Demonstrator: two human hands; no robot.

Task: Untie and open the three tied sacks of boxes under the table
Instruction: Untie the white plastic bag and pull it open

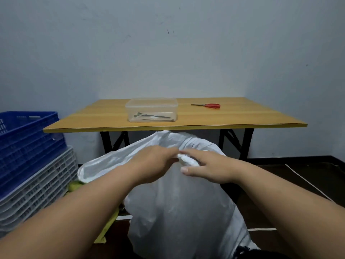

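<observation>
White twisted plastic at the sack (179, 202) neck sat pinched between your left hand (155, 163) and right hand (207, 167), fingers closed on the knot (186, 159); the sack stood on the floor before the bench (242, 116), near its front edge.

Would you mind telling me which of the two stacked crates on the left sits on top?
The blue crate sits on top; the white crate lies beneath it, its slatted side showing below the blue one.
</observation>
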